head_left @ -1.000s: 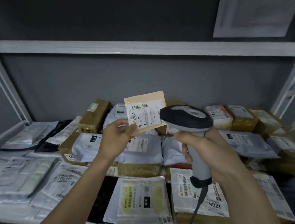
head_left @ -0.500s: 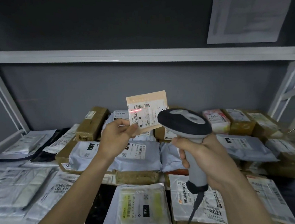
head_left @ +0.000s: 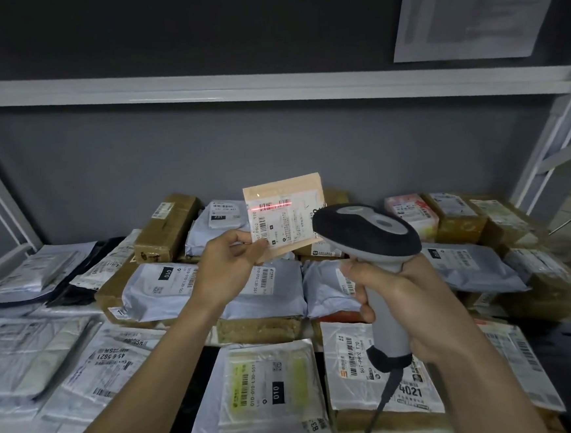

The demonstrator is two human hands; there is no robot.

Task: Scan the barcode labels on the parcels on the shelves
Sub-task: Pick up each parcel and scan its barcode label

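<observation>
A: Head view: the left hand (head_left: 228,265) holds a small tan parcel (head_left: 286,221) upright above the shelf (head_left: 267,94), its label (head_left: 283,221) facing the person. The fingers (head_left: 245,238) pinch its lower left corner.

B: And the right hand (head_left: 407,304)?

A: Its fingers are wrapped round the grey handle of the barcode scanner (head_left: 367,235), whose dark head points at the label from just beside the parcel's right edge. The cable (head_left: 378,414) hangs down out of view.

B: What has changed in the last second?

A: A second ago the label showed no light at all. Half a second ago a red line appeared low on the left of the label. Now the red scan line (head_left: 274,204) lies across the top barcode, and the parcel has stayed in much the same place.

B: So the read is happening?

A: I judge that it is; the beam sits on the bars, which is what a read needs. Whether the scanner has registered it cannot be told from here.

B: And the rest?

A: Many remain. Grey mailer bags (head_left: 160,289) and brown boxes (head_left: 165,227) lie flat and overlapping on the shelf below the hands, several with labels facing up. By my estimate the task is far from done, and this parcel will want putting down clear of the unscanned ones.
</observation>
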